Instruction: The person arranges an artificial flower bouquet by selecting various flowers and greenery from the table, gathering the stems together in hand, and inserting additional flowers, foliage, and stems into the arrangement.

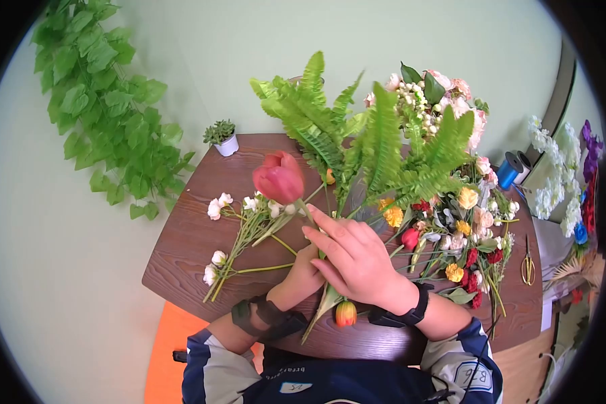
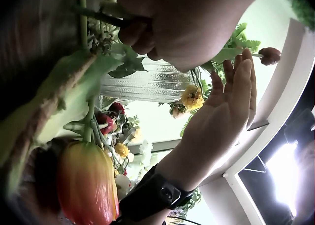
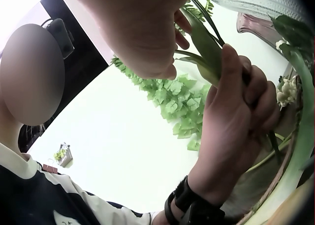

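Observation:
A red tulip (image 1: 279,178) stands upright on its green stem above the table. My left hand (image 1: 301,273) grips the stem low, fingers curled round it and thumb along it in the right wrist view. My right hand (image 1: 360,256) is just above, its fingers mostly straight at the tulip's long green leaf (image 3: 205,48). An orange-yellow tulip (image 1: 345,314) lies below the hands, close to the left wrist camera. Just beyond the hands stands a ribbed clear glass vase (image 2: 147,82), mostly hidden in the head view.
White flower stems (image 1: 246,232) lie on the brown table (image 1: 188,236) at left; mixed flowers (image 1: 461,236) crowd the right. Tall ferns (image 1: 377,141) rise behind the hands. Gold-handled scissors (image 1: 528,269) and a blue ribbon spool (image 1: 510,168) sit by the right edge, a potted succulent (image 1: 222,137) back left.

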Tool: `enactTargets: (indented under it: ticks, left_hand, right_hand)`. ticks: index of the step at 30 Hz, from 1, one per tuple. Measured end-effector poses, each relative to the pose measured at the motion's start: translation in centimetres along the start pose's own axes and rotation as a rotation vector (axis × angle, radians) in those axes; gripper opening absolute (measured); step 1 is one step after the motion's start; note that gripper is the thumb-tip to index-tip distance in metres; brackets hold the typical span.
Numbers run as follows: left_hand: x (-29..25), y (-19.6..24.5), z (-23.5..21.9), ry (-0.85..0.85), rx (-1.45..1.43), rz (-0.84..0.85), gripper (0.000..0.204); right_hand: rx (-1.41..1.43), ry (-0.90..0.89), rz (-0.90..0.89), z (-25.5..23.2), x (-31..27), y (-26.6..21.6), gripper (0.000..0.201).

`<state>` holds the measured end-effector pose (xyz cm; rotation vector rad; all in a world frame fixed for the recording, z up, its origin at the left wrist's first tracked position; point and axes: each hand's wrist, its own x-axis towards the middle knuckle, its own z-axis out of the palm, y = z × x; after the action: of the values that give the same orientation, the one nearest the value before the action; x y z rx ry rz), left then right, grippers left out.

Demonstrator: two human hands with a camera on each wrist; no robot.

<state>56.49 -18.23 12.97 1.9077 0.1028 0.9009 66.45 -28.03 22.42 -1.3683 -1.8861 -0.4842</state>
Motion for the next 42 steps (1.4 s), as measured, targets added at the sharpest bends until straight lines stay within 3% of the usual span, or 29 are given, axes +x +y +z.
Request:
enactTargets:
  ticks: [13, 19, 25, 31, 38, 40, 42]
  left_hand:
    - [0.1, 0.1, 0.1, -0.051, -0.117, -0.108, 0.027]
    - [0.1, 0.1, 0.1, -0.071, -0.172, -0.157, 0.028]
    - [0.1, 0.1, 0.1, -0.096, -0.228, -0.21, 0.029]
    - [-0.8, -0.3, -0.3, -0.122, -0.297, -0.269, 0.031]
    - [-4.9, -0.8, -2.4, -0.174, -0.468, -0.385, 0.037]
    - [-5.2, -0.4, -2.7, -0.216, -0.501, -0.394, 0.036]
    - [-5.3, -0.4, -3.5, -0.235, -0.519, -0.399, 0.036]
  right_hand:
    - [-0.069, -0.186, -0.117, 0.7, -0.2, -1.1, 0.057]
    - [-0.079, -0.175, -0.155, 0.8, -0.1, -1.7, 0.058]
    - [0.213, -0.175, 0.005, 0.3, 0.1, -1.8, 0.069]
    - [0.244, -0.007, 0.062, -0.1, -0.4, -1.7, 0.07]
    - [0.256, -0.018, 0.05, -0.5, -0.3, -1.7, 0.064]
    - [0.088, -0.059, -0.071, -0.2, -0.4, -1.5, 0.055]
    - [0.092, -0.069, -0.058, -0.2, -0.4, -1.3, 0.052]
